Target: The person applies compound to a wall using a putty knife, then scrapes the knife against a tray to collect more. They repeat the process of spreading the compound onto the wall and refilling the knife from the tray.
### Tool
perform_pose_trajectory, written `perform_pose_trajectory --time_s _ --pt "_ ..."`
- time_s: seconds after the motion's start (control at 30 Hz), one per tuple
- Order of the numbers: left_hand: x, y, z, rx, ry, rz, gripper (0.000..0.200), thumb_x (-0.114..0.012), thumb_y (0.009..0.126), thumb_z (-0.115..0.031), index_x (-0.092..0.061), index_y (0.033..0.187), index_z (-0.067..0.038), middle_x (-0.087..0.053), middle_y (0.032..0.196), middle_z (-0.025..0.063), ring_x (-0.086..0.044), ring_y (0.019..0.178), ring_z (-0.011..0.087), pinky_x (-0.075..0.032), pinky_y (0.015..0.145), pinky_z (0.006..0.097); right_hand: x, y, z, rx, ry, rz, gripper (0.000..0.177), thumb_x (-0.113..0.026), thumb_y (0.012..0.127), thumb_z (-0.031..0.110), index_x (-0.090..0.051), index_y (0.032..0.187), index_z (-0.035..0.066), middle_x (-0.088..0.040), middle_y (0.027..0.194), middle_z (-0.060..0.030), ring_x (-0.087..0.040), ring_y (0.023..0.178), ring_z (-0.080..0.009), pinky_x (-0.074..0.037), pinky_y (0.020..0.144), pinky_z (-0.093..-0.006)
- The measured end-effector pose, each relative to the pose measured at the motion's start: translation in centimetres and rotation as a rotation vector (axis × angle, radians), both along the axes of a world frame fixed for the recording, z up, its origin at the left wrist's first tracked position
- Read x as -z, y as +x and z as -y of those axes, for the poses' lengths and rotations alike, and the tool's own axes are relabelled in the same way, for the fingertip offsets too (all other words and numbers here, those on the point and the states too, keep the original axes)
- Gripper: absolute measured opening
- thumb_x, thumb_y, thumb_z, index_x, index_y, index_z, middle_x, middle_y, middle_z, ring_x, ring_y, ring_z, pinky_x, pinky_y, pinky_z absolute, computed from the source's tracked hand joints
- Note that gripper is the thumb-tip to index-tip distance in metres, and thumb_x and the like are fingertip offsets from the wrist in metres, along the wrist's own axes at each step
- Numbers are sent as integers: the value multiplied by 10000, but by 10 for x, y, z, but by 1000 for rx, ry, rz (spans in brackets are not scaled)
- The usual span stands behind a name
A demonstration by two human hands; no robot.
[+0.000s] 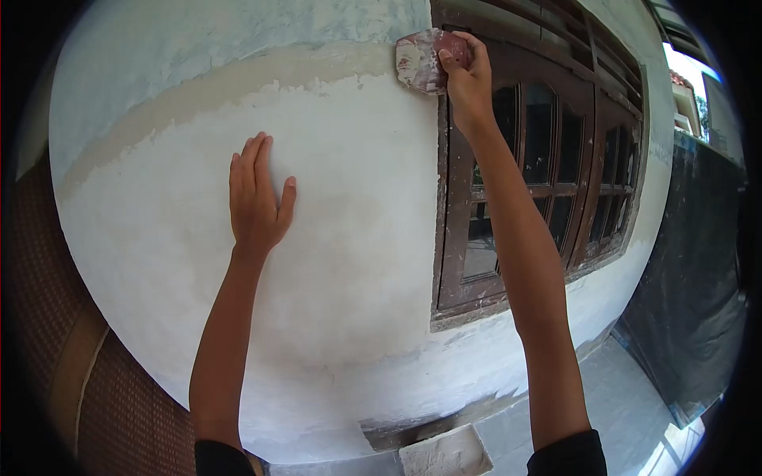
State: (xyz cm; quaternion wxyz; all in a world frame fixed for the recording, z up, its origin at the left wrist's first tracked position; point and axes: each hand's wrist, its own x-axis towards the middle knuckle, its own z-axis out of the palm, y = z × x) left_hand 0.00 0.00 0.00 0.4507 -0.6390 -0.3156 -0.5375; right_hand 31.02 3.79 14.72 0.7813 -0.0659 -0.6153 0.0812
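My right hand (466, 67) is raised high and grips a plastering scraper (425, 62), a flat reddish-brown plate smeared with pale plaster. The scraper is at the wall beside the upper left corner of the window frame. Thumb on its near face, the fingers go behind it. My left hand (258, 194) lies flat against the white wall (357, 214), fingers up and thumb apart, with nothing in it. Above both hands' level, a greyish band (198, 79) of bare surface borders the ragged upper edge of the white coat.
The brown wooden window (540, 190) with glass panes fills the wall's right side. On the floor below stands a shallow tray (446, 452) with pale plaster. A dark sheet (683, 278) hangs at the right. A brown woven panel (135, 404) is at the lower left.
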Motion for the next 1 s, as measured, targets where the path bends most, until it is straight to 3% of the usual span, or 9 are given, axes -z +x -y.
perform_pose_trajectory --time_s 0.07,0.23,0.3,0.37,0.43,0.57,0.7,0.83,1.0 --pt "-1 -2 1 10 5 -11 583 -554 923 -174 -400 1449 25 -414 1500 168 -401 1371 341 -253 1173 524 -1 -6 -1 276 -44 1 354 -624 955 68 -528 1294 108 -631 1123 -105 -616 948 -142 -515 833 -296" --pt "6 2 1 15 -6 15 574 -543 930 -177 -402 1448 27 -418 1495 168 -404 1368 342 -258 1171 523 4 16 7 283 -75 -32 342 -618 971 49 -514 1297 63 -611 1135 -66 -602 952 -121 -526 771 -276" --pt "3 2 1 12 2 21 573 -540 932 -179 -402 1448 26 -420 1493 168 -403 1369 343 -260 1170 523 2 16 10 40 -15 -100 349 -624 967 51 -515 1297 65 -611 1138 -66 -600 958 -126 -522 784 -271" --pt "3 2 2 -6 10 6 580 -548 926 -170 -398 1452 22 -421 1490 168 -402 1371 341 -261 1171 521 1 1 5 86 11 -72 359 -631 962 49 -512 1301 65 -612 1151 -71 -602 956 -128 -519 796 -272" --pt "2 2 0 -3 15 0 584 -550 924 -167 -395 1454 22 -420 1489 169 -401 1372 341 -261 1171 521 2 -8 -2 362 -6 17 374 -636 959 50 -506 1310 67 -612 1156 -73 -603 952 -127 -517 799 -273" --pt "1 0 1 26 3 8 584 -544 924 -164 -390 1456 23 -419 1489 173 -396 1377 342 -256 1175 519 7 16 6 146 -143 -142 362 -588 950 2 -509 1287 106 -607 1126 -102 -604 950 -137 -521 798 -273" --pt "0 2 0 25 3 17 580 -538 925 -164 -393 1454 23 -420 1492 169 -394 1381 341 -257 1174 519 6 11 10 79 -3 -141 349 -593 955 6 -502 1284 78 -591 1159 -99 -603 952 -127 -527 783 -277" --pt "0 1 0 -3 12 -4 582 -547 921 -156 -395 1454 19 -420 1497 159 -394 1383 336 -261 1173 520 6 -12 5 348 -15 6 370 -596 956 12 -496 1306 82 -605 1142 -103 -605 970 -146 -504 829 -280" --pt "0 0 0 22 10 15 577 -542 926 -165 -397 1452 22 -419 1498 162 -393 1383 339 -259 1172 526 6 13 13 195 -83 -120 368 -610 946 22 -503 1295 68 -622 1113 -109 -619 992 -158 -514 800 -281"
